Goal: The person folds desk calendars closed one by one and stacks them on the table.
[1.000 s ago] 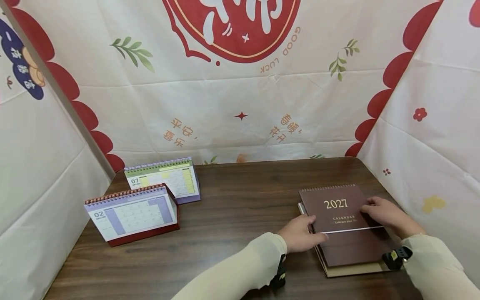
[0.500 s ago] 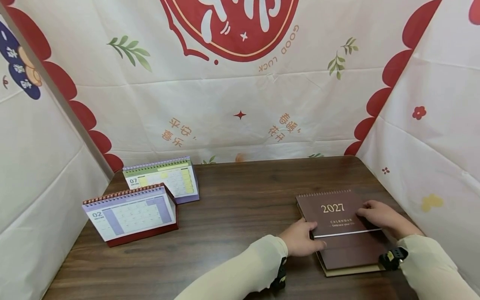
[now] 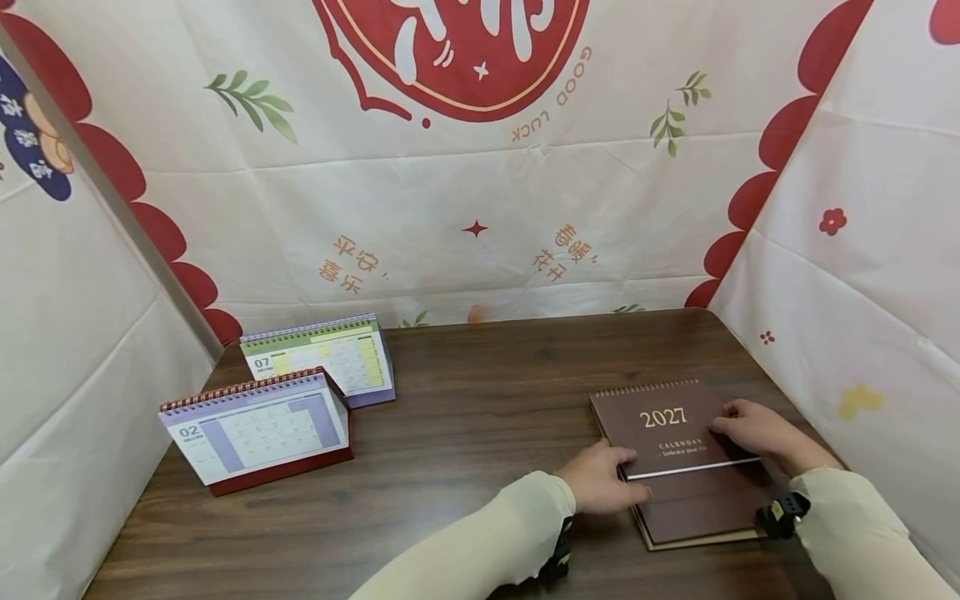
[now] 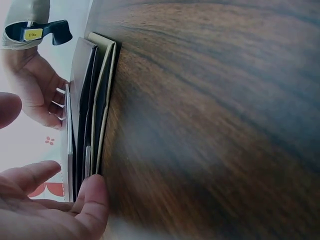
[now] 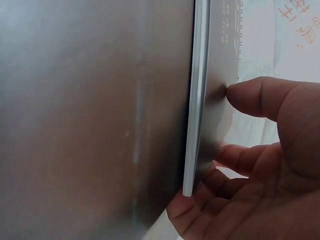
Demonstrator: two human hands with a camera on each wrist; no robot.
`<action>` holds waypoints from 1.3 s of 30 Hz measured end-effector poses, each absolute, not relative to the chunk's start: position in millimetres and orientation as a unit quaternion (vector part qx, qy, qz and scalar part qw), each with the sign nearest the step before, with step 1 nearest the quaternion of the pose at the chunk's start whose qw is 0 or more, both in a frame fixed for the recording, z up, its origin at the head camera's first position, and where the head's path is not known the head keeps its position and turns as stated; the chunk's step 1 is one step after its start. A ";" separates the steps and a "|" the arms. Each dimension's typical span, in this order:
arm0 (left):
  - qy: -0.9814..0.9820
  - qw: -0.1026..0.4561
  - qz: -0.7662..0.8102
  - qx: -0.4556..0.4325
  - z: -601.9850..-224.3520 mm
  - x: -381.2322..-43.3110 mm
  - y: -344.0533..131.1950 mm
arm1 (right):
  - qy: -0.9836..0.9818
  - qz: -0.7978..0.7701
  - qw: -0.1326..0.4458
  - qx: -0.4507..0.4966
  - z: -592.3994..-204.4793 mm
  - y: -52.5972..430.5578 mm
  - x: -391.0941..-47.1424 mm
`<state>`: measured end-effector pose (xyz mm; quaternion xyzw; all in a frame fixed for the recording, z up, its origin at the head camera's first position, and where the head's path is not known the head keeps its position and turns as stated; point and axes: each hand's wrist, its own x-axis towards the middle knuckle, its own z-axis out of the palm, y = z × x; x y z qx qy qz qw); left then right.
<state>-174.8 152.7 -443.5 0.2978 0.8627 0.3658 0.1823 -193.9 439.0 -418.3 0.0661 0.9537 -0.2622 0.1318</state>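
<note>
A brown desk calendar [image 3: 660, 421] with a gold 2027 on its cover lies on the right of the table. In the left wrist view, a folded tan-edged board [image 4: 106, 90] shows beneath its dark layers. My left hand [image 3: 598, 479] rests against the calendar's left side, with bent fingers at the stacked edges. Its thumb stands apart from the cover in the left wrist view. My right hand [image 3: 761, 433] grips the right side, thumb on the cover and fingers curled at the edge. The right wrist view shows the white page edges [image 5: 196, 100] beside these fingers.
Two tent-shaped calendars stand at the left of the wooden table [image 3: 450, 392]: a red-based one [image 3: 258, 429] in front and a purple-and-green one [image 3: 330, 358] behind. Printed cloth [image 3: 420, 200] hangs along the back and both sides.
The brown 2027 calendar has come down and slightly towards me, lying more evenly over the layers below. Both hands keep nearly the same places at its sides. The head view has shifted slightly.
</note>
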 end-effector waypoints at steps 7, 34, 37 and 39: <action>0.858 0.185 0.380 0.292 -443.8 -176.3 151.7 | 0.958 -0.251 0.125 0.049 -424.2 438.7 -196.4; 0.843 0.171 0.441 0.255 -439.7 -201.2 87.3 | 0.948 -0.295 0.093 0.072 -415.1 424.7 -196.5; 0.845 0.165 0.441 0.253 -433.2 -208.4 68.5 | 0.954 -0.283 0.078 0.059 -411.2 419.7 -200.1; 0.850 0.151 0.435 0.253 -426.4 -212.9 54.8 | 0.959 -0.271 0.065 0.048 -408.6 416.4 -202.7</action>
